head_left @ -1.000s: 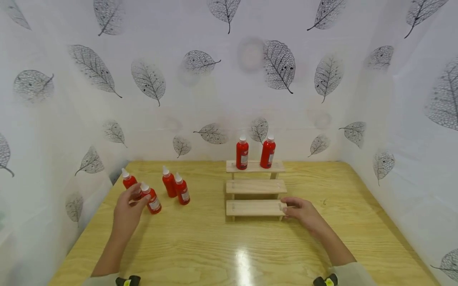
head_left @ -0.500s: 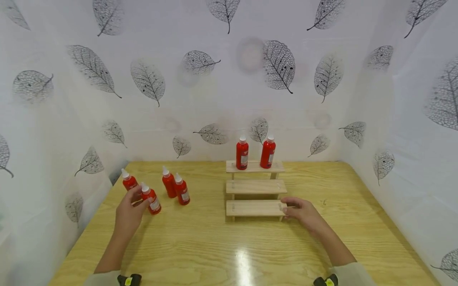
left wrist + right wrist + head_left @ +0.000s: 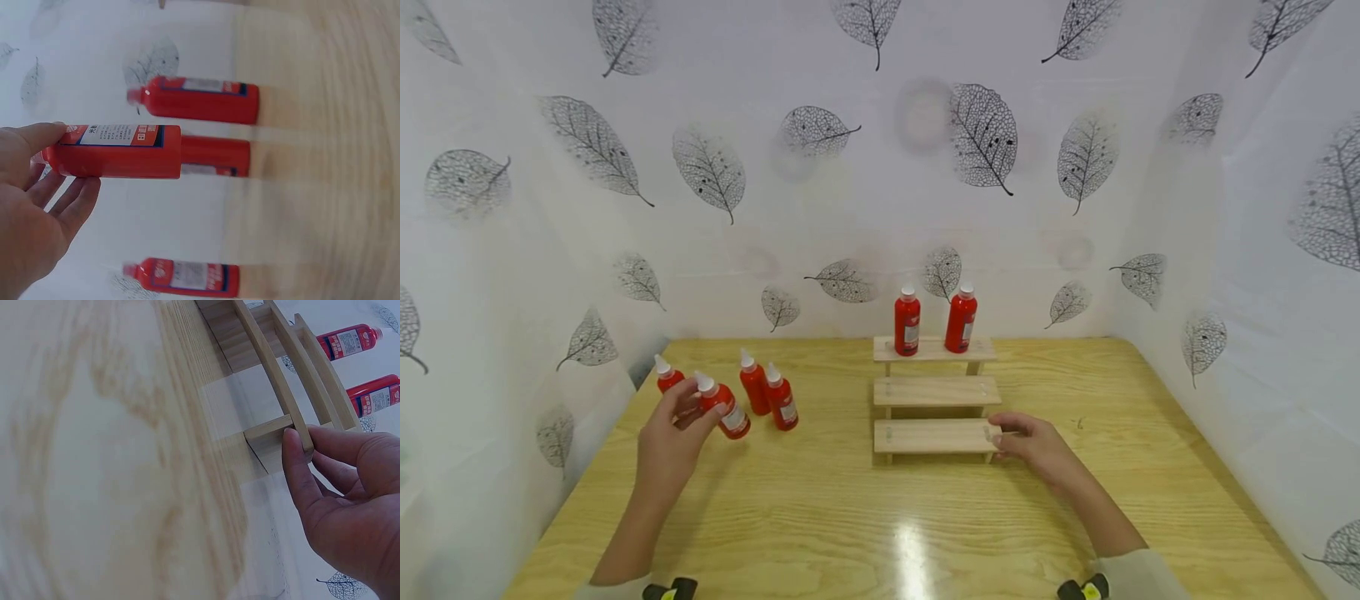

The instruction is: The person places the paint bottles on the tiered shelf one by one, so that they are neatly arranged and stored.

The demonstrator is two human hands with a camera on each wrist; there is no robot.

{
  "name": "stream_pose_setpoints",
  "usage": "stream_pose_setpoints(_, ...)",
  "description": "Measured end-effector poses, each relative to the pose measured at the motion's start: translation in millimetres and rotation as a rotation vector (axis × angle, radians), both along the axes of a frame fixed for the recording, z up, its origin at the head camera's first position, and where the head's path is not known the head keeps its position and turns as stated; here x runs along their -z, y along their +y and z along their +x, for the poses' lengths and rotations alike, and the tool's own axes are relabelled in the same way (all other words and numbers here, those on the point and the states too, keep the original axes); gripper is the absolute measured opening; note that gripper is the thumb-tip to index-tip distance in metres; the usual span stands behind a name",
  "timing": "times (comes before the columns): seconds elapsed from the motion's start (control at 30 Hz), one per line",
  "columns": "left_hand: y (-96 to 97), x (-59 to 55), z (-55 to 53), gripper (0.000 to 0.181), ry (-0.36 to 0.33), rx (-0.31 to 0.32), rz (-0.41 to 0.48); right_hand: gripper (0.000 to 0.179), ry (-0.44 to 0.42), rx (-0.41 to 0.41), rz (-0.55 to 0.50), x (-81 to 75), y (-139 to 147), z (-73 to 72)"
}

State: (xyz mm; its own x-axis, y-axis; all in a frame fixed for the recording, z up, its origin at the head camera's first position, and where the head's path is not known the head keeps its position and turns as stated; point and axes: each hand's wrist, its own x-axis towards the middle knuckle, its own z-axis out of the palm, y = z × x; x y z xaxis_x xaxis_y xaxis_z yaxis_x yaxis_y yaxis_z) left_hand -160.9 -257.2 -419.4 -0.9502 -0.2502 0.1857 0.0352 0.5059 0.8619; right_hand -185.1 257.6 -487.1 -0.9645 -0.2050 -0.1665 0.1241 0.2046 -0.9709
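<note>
My left hand [image 3: 672, 437] grips a red squeeze bottle [image 3: 727, 410] with a white pointed cap, tilted and raised off the table. In the left wrist view, thumb and fingers close round the top end of this bottle [image 3: 125, 152]. My right hand [image 3: 1037, 446] pinches the right end of the lowest step of a three-step wooden rack [image 3: 936, 437]. The right wrist view has the thumb and fingers on either side of the board's end [image 3: 303, 440]. Two red bottles, one on the left [image 3: 907, 323] and one on the right [image 3: 961, 321], stand on the top step.
Two more red bottles [image 3: 782, 404] stand close together right of the held one. Another red bottle [image 3: 668, 375] is partly hidden behind my left hand. The wooden table [image 3: 820, 517] is bordered by a white leaf-print curtain [image 3: 850, 208] at the back and sides.
The bottle in my left hand has come up off the table, tilting with its base swung to the right. My right hand and the rack have stayed in place.
</note>
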Motion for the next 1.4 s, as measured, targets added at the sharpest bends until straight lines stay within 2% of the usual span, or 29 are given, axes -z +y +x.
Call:
stream_pose_setpoints(0.07,5.7,-6.8,1.9,0.065,0.002,0.019,0.011,0.050,0.004,-0.006,0.002,0.0,0,0.4)
stream_pose_setpoints(0.27,27.7,-25.7,2.7,0.061,0.024,0.126,0.068,0.050,0.004,-0.005,-0.004,-1.5,0,1.5)
stream_pose_setpoints(0.5,58.5,-37.6,-6.0,0.059,0.051,0.250,0.132,0.052,0.006,-0.011,-0.021,-4.3,0,1.6)
stream_pose_setpoints(0.73,91.1,-35.3,-26.6,0.054,0.057,0.375,0.158,0.051,0.006,-0.020,-0.024,-4.0,0,1.7)
stream_pose_setpoints(0.93,125.8,-31.9,-45.5,0.050,0.055,0.441,0.193,0.050,0.009,-0.020,-0.010,-0.8,0,1.8)
stream_pose_setpoints(1.4,216.7,-27.8,-80.8,0.048,0.173,0.592,0.150,0.049,0.005,0.002,0.000,-1.2,0,1.1)
